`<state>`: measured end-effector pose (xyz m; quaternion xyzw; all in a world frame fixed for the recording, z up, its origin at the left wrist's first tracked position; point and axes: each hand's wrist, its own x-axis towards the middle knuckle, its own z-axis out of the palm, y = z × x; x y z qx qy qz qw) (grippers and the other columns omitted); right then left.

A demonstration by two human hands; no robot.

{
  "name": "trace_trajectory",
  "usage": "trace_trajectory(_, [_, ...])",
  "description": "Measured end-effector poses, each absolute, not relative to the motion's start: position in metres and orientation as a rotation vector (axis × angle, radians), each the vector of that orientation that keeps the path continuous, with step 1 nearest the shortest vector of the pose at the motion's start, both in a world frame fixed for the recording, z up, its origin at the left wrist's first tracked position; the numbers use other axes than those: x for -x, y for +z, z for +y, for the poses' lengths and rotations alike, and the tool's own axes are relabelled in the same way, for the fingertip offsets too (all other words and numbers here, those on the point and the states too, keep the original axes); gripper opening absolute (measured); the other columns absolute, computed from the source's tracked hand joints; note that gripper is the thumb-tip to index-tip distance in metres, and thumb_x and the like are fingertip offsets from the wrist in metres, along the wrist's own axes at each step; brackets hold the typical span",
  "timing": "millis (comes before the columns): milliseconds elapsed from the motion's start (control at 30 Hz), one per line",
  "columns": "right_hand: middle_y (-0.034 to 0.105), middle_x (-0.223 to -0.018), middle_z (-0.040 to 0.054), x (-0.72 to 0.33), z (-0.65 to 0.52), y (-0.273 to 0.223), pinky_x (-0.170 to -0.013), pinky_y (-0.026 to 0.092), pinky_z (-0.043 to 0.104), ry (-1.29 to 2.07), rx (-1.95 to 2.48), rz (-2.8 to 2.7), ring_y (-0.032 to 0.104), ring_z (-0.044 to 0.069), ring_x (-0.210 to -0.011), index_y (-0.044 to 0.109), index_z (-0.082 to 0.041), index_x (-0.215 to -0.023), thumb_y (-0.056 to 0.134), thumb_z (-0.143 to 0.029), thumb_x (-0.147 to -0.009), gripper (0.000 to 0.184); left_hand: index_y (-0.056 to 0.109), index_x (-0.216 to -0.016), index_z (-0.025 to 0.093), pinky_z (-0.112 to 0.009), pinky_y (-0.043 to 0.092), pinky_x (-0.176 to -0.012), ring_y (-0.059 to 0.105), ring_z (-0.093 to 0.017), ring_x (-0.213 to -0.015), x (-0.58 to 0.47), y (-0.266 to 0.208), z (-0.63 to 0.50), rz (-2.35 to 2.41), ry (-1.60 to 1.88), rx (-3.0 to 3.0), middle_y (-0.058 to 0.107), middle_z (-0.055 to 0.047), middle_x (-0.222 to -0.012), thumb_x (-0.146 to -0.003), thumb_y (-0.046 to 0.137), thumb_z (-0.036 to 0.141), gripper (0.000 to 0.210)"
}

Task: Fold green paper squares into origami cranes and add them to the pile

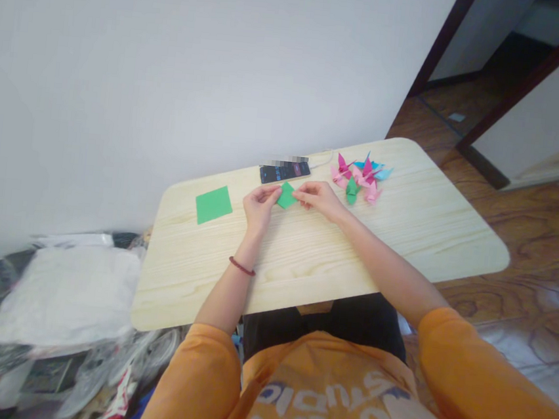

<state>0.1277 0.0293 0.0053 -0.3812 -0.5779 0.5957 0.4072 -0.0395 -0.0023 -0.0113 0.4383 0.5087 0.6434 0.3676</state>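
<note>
Small green paper (286,197) spanned the gap
The left hand (258,209) and right hand (322,199) pinched it narrowly at opposite sides, neither nearer.

A head-worn camera gives the one view, looking forward and steeply down from above the person's chest. The orange printed T-shirt (323,372) fills the bottom edge, nearest the lens. The left hand (258,207) and right hand (322,199) lie at arm's length, near mid-frame, with the folded green paper (286,197) almost at the centre. The whole outline of the wood-grain tabletop (304,258) nearly fits in, its long edges slanting up to the right. Beyond it, the view meets the white wall (199,63); farthest off, at upper right, it reaches through a doorway (492,59).
</note>
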Motion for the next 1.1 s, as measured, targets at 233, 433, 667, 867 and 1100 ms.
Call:
trace_trajectory(233, [0.065, -0.057, 0.0002, -0.1251, 0.0274, 0.0013, -0.057, 0.049, 0.024, 1.645, 0.985, -1.307, 0.057, 0.009, -0.052, 0.063, -0.015, -0.065, 0.087, -0.043, -0.046, 0.041, 0.072, -0.093, 0.019, -0.029, 0.056, -0.076, 0.069, -0.015, -0.076, 0.0331, -0.0052, -0.006, 1.25, 1.708, -1.117, 0.073, -0.005, -0.088, -0.058, 0.086, 0.035, 0.041])
trace_trajectory(433, [0.063, -0.057, -0.0008, -0.1256, 0.0272, 0.003, -0.058, 0.047, 0.025, 1.585, 1.006, -1.373, 0.056, 0.011, -0.055, 0.062, -0.016, -0.061, 0.087, -0.041, -0.045, 0.038, 0.069, -0.096, 0.02, -0.029, 0.057, -0.075, 0.07, -0.016, -0.077, 0.0343, -0.0035, -0.0045, 1.182, 1.71, -1.097, 0.072, -0.004, -0.087, -0.054, 0.088, 0.034, 0.048])
trace_trajectory(667, [0.056, -0.052, -0.0023, -0.1284, 0.0285, 0.0034, -0.054, 0.034, 0.025, 1.391, 1.023, -1.594, 0.047, 0.009, -0.053, 0.067, -0.013, -0.063, 0.08, -0.044, -0.055, 0.035, 0.07, -0.09, 0.019, -0.032, 0.057, -0.079, 0.07, -0.017, -0.078, 0.0317, -0.0009, -0.0081, 1.192, 1.646, -1.176, 0.072, -0.004, -0.084, -0.055, 0.087, 0.026, 0.039])
trace_trajectory(867, [0.055, -0.051, -0.0011, -0.1298, 0.0289, 0.0026, -0.052, 0.029, 0.025, 1.396, 1.056, -1.646, 0.044, 0.01, -0.051, 0.064, -0.013, -0.058, 0.079, -0.047, -0.055, 0.037, 0.071, -0.084, 0.018, -0.035, 0.057, -0.083, 0.071, -0.018, -0.082, 0.0297, -0.0005, -0.0093, 1.15, 1.66, -1.149, 0.074, -0.006, -0.089, -0.056, 0.086, 0.026, 0.033])
trace_trajectory(1100, [0.056, -0.051, -0.0011, -0.1265, 0.0256, 0.0054, -0.053, 0.033, 0.026, 1.409, 1.01, -1.639, 0.046, 0.01, -0.052, 0.065, -0.014, -0.058, 0.078, -0.044, -0.057, 0.033, 0.073, -0.074, 0.019, -0.031, 0.058, -0.072, 0.07, -0.017, -0.073, 0.0305, -0.0011, -0.0093, 1.214, 1.623, -1.17, 0.074, -0.005, -0.08, -0.058, 0.085, 0.028, 0.021])
